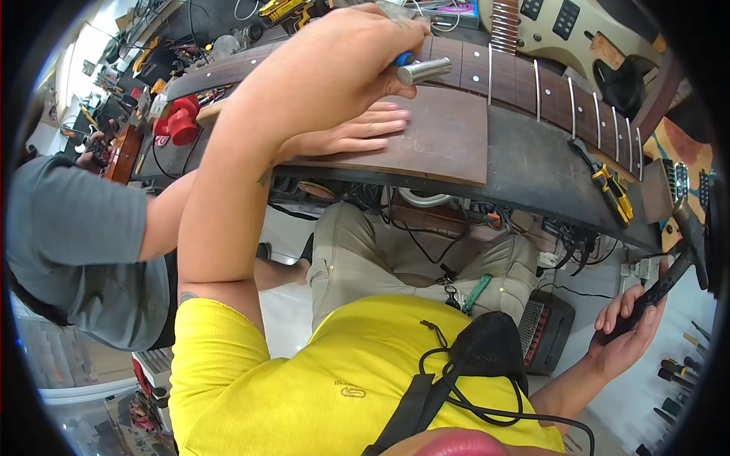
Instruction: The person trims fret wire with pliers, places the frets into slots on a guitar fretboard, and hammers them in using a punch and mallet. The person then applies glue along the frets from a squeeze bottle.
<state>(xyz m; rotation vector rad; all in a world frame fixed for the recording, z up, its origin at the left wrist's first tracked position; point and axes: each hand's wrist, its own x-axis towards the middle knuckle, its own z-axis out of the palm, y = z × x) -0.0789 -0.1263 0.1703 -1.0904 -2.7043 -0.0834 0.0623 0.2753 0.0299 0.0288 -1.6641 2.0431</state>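
My left hand (pixel 380 57) is raised over the bench, its fingers closed around a shiny metal cylinder (pixel 426 71). A small blue piece (pixel 404 58) shows beside the cylinder; I cannot tell if they are joined. Just beyond lies a dark guitar neck (pixel 517 80) with dot inlays and several metal fret wires across its right part. Low at the right, my right hand (pixel 635 323) grips the black handle of a hammer (pixel 688 235), head upward. A brown flat board (pixel 449 137) lies below my left hand, and a co-worker's hand (pixel 372 128) rests flat on it.
Black-and-yellow pliers (pixel 610 188) lie on the dark bench (pixel 525 163), near its front edge. A pale guitar body (pixel 566 34) and a yellow drill (pixel 293 14) are at the back. A person in a grey shirt (pixel 76 220) is at my left. Cables hang under the bench.
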